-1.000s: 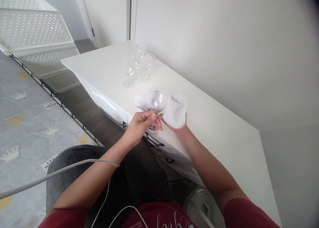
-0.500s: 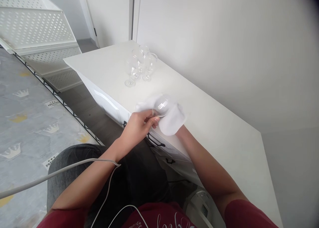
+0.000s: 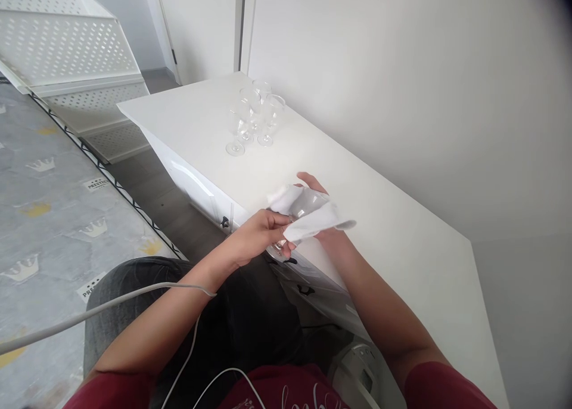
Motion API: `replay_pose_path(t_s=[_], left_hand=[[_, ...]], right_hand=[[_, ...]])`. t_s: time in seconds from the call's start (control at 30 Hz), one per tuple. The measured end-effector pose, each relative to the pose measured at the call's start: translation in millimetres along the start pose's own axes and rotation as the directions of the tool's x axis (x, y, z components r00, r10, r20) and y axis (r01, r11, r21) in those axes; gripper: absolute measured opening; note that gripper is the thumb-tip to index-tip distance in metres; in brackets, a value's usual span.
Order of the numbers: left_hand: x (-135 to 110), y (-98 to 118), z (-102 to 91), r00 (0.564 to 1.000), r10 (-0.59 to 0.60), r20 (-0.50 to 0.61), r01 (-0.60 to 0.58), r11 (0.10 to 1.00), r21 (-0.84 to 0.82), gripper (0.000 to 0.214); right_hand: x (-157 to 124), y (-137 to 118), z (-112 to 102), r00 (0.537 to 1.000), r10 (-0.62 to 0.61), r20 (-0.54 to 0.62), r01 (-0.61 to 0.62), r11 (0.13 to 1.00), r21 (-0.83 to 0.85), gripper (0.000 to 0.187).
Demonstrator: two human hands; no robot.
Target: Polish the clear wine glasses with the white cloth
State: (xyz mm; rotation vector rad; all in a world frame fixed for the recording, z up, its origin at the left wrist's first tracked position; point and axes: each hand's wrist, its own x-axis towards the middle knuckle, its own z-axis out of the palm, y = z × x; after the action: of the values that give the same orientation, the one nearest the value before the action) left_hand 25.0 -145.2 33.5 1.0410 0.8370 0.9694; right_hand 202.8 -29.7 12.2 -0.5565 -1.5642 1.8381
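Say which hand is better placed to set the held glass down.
Probably the left hand: it grips the glass below its bowl, while the right hand holds the white cloth around it.

We've got one white dresser (image 3: 379, 230) as carrier: flat top, running far left to near right, black handles (image 3: 306, 290) on its front. On it we see a tight cluster of clear stemmed glasses (image 3: 254, 120), upright on their feet toward the far end. Bowls overlap in our view, so no firm count.
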Motion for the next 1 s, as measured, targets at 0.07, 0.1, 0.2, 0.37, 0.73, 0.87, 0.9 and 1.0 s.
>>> replay_pose_path(t_s=[0.07, 0.1, 0.2, 0.37, 0.73, 0.87, 0.9, 1.0], left_hand=[[-0.4, -0.8, 3.4, 0.995, 0.035, -0.088, -0.021, 0.988, 0.155, 0.016], [-0.6, -2.0, 5.2, 0.983, 0.081, -0.167, -0.028, 0.954, 0.299, 0.015], [-0.3, -9.2, 9.6, 0.897, 0.273, -0.348, 0.079, 0.675, 0.734, 0.026], [0.6, -14.3, 10.3, 0.883, 0.304, -0.358, 0.157, 0.527, 0.835, 0.023], [1.8, -10.5, 7.5, 0.917, 0.195, -0.347, 0.169, 0.600, 0.782, 0.020], [-0.6, -13.6, 12.4, 0.930, 0.229, -0.289, 0.248, 0.193, 0.949, 0.019], [-1.4, -13.2, 12.6, 0.936, 0.221, -0.273, 0.242, 0.157, 0.957, 0.020], [-3.2, -10.4, 10.1, 0.937, 0.235, -0.258, 0.215, 0.194, 0.957, 0.022]], right_hand=[[-0.4, -0.2, 2.3, 0.999, -0.034, -0.035, 0.037, 0.997, 0.067, 0.093], [-0.2, -0.5, 4.8, 0.997, -0.052, -0.064, 0.056, 0.996, 0.067, 0.093], [0.6, -0.6, 13.5, 0.981, -0.114, -0.159, 0.109, 0.993, -0.038, 0.092], [2.2, 5.2, 11.5, 0.946, -0.233, -0.226, 0.220, 0.972, -0.083, 0.074], [1.8, 3.7, 2.4, 0.869, -0.495, -0.021, 0.453, 0.811, -0.370, 0.045], [-1.7, 3.0, 6.0, 0.891, -0.454, -0.025, 0.376, 0.767, -0.521, 0.029], [-1.8, 2.9, 6.3, 0.906, -0.412, -0.100, 0.311, 0.807, -0.502, 0.023], [-0.9, 0.9, 6.6, 0.929, -0.228, -0.291, 0.147, 0.950, -0.276, 0.019]])
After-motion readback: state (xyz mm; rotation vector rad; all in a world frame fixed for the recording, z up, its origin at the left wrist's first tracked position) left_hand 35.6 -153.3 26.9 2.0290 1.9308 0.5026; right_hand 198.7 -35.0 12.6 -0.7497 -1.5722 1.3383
